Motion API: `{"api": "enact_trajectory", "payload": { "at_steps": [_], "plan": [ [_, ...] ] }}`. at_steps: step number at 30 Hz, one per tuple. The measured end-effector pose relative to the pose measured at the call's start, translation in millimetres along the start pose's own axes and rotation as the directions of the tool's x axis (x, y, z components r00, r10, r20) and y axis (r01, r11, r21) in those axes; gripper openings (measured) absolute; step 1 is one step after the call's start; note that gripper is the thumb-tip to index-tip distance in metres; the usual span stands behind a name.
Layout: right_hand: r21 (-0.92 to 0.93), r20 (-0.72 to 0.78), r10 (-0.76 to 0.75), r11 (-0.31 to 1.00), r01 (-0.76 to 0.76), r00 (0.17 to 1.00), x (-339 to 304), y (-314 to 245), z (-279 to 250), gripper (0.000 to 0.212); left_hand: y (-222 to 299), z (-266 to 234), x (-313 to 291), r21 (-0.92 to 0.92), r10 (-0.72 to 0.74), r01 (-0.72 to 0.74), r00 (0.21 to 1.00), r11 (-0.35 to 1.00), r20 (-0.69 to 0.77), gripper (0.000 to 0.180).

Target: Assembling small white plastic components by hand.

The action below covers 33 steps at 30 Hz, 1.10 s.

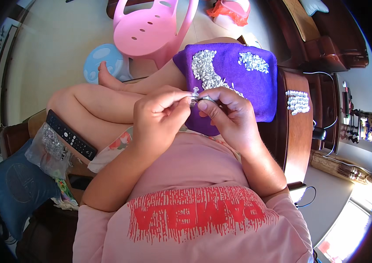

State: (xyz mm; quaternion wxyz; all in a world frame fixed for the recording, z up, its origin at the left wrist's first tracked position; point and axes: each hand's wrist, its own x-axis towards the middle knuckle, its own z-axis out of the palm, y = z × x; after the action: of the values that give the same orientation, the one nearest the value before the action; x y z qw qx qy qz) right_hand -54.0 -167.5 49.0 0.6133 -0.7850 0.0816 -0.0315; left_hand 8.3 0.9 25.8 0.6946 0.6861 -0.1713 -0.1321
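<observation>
My left hand [160, 115] is closed in a pinch on small silvery beads [195, 91], which glint at its fingertips. Close against it, my right hand [235, 113] also pinches, thumb against curled forefinger. A small dark, thin piece shows between the two hands; its kind is too small to make out. Just beyond the fingers, a purple cloth [238, 87] lies over my lap. On it rest a long curved heap of silvery, grain-shaped beads [204, 70] and a smaller heap of similar beads [254, 62] farther right.
Several beaded strands [298, 102] lie on the wooden armrest [297, 140] at right. To my left are a black remote control [71, 135], a clear plastic bag [48, 149] and a blue cushion [17, 186]. Ahead stand a pink chair [146, 37] and a blue stool [102, 61].
</observation>
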Motion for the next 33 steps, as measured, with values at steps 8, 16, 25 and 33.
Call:
{"api": "enact_trajectory", "payload": {
  "at_steps": [8,16,25,33],
  "plan": [
    [0.187,0.080,0.195,0.960,-0.207,0.978,0.2,-8.9,-0.3,0.012,-3.1,3.8,3.6,0.417,0.542,-0.485,0.840,0.769,-0.024,0.024],
    [0.252,0.110,0.221,0.937,-0.242,0.969,1.6,-10.5,-0.2,0.012,-2.5,3.8,1.5,0.439,0.520,-0.457,0.854,0.773,-0.026,0.027],
    [0.222,0.090,0.178,0.956,-0.194,0.980,1.9,-5.5,0.8,0.010,-5.6,6.3,0.7,0.462,0.534,-0.465,0.845,0.755,-0.023,0.027],
    [0.122,0.035,0.135,0.983,-0.139,0.990,1.7,-7.7,2.4,0.009,-7.3,7.6,-3.7,0.266,0.375,-0.350,0.926,0.898,-0.047,0.019]
  ]
}}
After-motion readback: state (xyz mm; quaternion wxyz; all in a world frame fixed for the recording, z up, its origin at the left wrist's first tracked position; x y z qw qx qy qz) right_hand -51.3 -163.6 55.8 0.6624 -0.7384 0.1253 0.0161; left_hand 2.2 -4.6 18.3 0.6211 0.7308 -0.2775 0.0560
